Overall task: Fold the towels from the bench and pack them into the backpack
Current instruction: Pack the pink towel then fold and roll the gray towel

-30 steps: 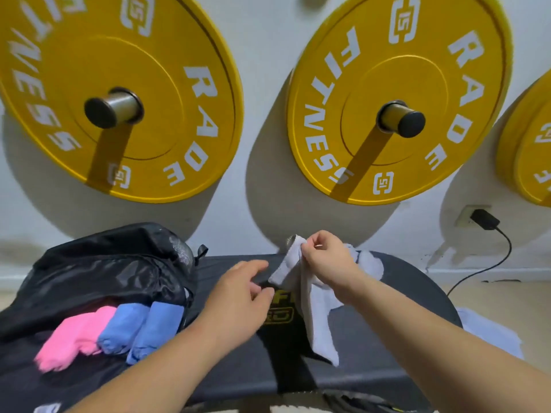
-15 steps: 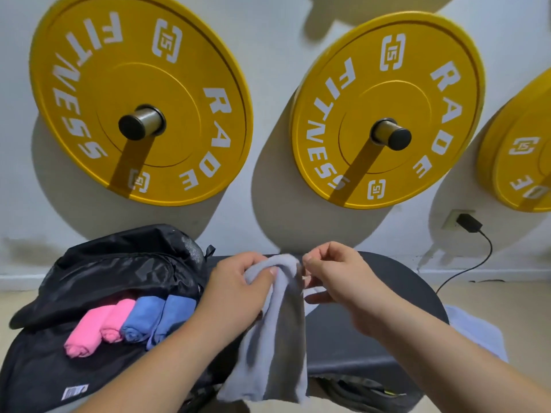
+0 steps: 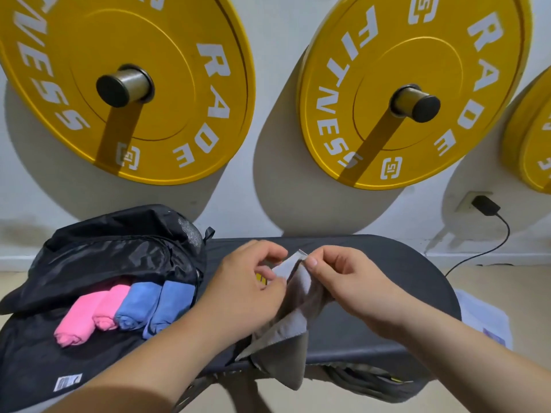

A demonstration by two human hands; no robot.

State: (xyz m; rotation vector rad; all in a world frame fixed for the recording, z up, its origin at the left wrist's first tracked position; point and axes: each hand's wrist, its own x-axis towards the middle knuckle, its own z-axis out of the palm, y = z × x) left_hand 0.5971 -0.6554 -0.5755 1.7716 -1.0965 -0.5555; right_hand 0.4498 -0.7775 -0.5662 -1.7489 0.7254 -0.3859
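Grey towel (image 3: 287, 333) droops creased, fingers of left hand (image 3: 244, 283) and right hand (image 3: 350, 278) pinching its top.

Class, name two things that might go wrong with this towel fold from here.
Left hand and right hand only pinch the soft grey towel at one corner; its tail droops past the black padded bench edge, so it might fall. The cloth looks bunched, so the fold may turn out crooked.
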